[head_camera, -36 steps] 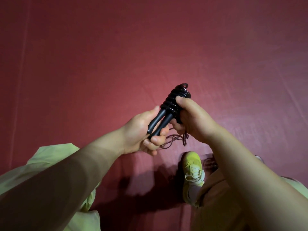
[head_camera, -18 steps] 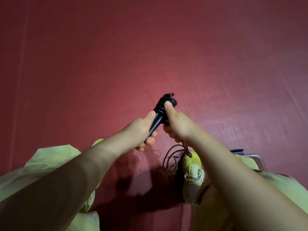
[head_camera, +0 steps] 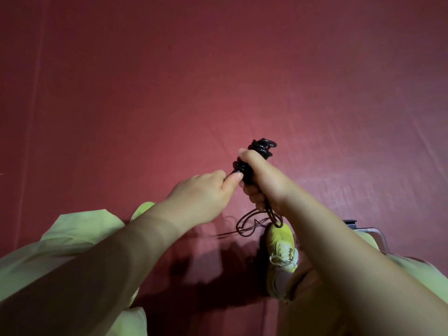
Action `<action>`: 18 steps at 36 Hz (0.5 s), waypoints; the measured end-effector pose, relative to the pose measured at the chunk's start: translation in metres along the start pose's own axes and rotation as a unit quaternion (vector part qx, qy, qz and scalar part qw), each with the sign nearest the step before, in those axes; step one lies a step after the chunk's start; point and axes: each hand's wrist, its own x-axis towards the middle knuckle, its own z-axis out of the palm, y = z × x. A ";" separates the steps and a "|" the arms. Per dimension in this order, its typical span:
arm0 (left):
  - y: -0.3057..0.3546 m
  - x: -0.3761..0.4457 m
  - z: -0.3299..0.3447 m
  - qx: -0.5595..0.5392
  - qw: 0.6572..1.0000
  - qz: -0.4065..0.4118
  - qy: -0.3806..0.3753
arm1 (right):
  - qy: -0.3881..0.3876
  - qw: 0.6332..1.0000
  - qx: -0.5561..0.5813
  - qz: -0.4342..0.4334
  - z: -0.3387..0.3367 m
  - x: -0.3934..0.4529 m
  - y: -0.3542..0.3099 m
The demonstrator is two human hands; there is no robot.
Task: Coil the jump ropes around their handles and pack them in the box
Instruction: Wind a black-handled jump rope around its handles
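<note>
From nine round through twelve to three o'clock of the two hands, the red floor mat [head_camera: 218, 76] is lying bare, leaving open passage. At six o'clock, loose rope loops [head_camera: 252, 221] are dangling beneath the right hand [head_camera: 266, 183], crowding that gap. A yellow-green sneaker [head_camera: 281, 253] is sitting just below them. A grey metal frame [head_camera: 371, 232] is poking out at four o'clock.

The right hand [head_camera: 264, 180] now grips the coiled jump rope [head_camera: 260, 147]; the left hand [head_camera: 206, 190] pinches its lower end.
</note>
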 end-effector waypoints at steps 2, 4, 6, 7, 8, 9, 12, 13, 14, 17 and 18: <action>-0.004 0.003 -0.001 -0.086 0.996 -0.009 -0.031 | 0.000 0.999 0.019 -0.033 0.000 -0.001 -0.001; -0.003 0.004 -0.006 -0.208 0.975 -0.016 -0.075 | -0.008 0.996 0.043 -0.073 -0.001 -0.004 -0.003; 0.001 0.001 -0.011 -0.359 0.922 -0.037 -0.141 | -0.038 0.989 0.092 -0.111 -0.001 -0.007 -0.004; 0.002 -0.001 -0.013 -0.433 0.881 -0.052 -0.185 | -0.053 0.983 0.121 -0.125 -0.002 -0.008 -0.004; 0.003 -0.003 -0.015 -0.496 0.832 -0.058 -0.241 | -0.067 0.978 0.142 -0.140 -0.002 -0.009 -0.003; 0.003 -0.006 -0.016 -0.545 0.781 -0.051 -0.301 | -0.072 0.973 0.155 -0.155 -0.003 -0.009 -0.002; 0.007 -0.012 -0.014 -0.648 0.639 -0.005 -0.414 | -0.099 0.960 0.184 -0.186 -0.005 -0.008 0.000; 0.009 -0.014 -0.012 -0.673 0.610 0.001 -0.420 | -0.119 0.953 0.201 -0.194 -0.005 -0.008 -0.001; 0.011 -0.016 -0.012 -0.693 0.589 0.000 -0.415 | -0.135 0.944 0.220 -0.204 -0.005 -0.006 -0.001; 0.018 -0.021 -0.012 -0.734 0.555 -0.015 -0.391 | -0.152 0.935 0.233 -0.221 -0.008 -0.004 -0.003; 0.020 -0.021 -0.013 -0.740 0.550 -0.024 -0.387 | -0.155 0.937 0.227 -0.218 -0.008 -0.005 -0.004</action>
